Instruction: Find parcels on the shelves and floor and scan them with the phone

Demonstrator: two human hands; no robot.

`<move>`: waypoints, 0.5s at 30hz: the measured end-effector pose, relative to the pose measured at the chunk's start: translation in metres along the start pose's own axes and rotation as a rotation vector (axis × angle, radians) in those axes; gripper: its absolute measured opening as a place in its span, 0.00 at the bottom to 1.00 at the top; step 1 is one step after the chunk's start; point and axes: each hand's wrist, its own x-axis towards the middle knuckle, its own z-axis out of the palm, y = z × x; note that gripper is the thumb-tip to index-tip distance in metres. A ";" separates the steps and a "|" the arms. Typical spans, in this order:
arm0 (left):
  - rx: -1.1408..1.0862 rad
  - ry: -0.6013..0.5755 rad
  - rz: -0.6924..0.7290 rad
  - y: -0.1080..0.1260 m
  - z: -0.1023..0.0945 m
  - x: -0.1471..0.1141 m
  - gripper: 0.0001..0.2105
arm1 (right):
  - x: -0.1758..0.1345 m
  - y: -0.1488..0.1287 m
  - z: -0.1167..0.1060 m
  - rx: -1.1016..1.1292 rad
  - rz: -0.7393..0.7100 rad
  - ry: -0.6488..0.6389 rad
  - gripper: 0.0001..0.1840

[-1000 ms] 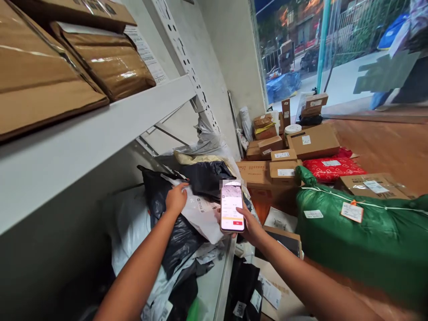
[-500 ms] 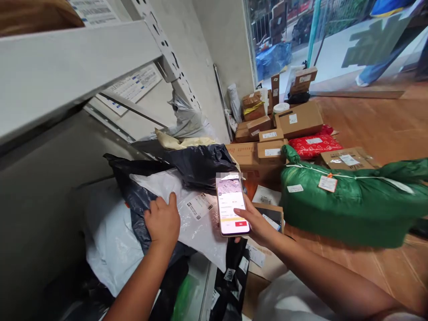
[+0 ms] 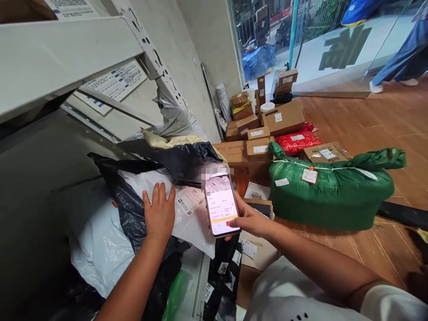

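Observation:
A lit smartphone [image 3: 221,207] is held in my right hand [image 3: 249,218], the thumb on a red button low on its screen. It hovers over a white plastic mailer [image 3: 195,232] that bears a printed shipping label [image 3: 190,199]. Flat on the mailer's left part rests my left hand [image 3: 159,209], fingers spread. Under the mailer lies a black plastic parcel [image 3: 129,218], with a larger white bag [image 3: 100,236] to its left. Another black parcel [image 3: 183,160] sits just behind the phone.
A white metal shelf beam [image 3: 70,58] crosses the upper left. Cardboard boxes [image 3: 282,117] and a red heart-print parcel [image 3: 297,141] stand along the wall. To the right, a big green wrapped bundle [image 3: 329,196] lies on the wooden floor. Beyond, a person's legs [image 3: 397,62] are near the glass door.
My left hand's fingers have spread from a bunched pose to flat on the mailer. My right thumb has moved down to the red button. The view has shifted right.

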 end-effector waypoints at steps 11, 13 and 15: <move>0.086 -0.009 0.053 0.001 0.003 0.001 0.19 | -0.006 -0.010 0.002 -0.016 -0.010 -0.073 0.50; 0.094 -0.009 0.058 0.001 0.004 0.001 0.19 | -0.006 -0.011 0.002 -0.013 -0.008 -0.081 0.50; 0.098 -0.012 0.063 0.001 0.004 0.002 0.19 | -0.005 -0.011 0.000 -0.012 0.000 -0.097 0.51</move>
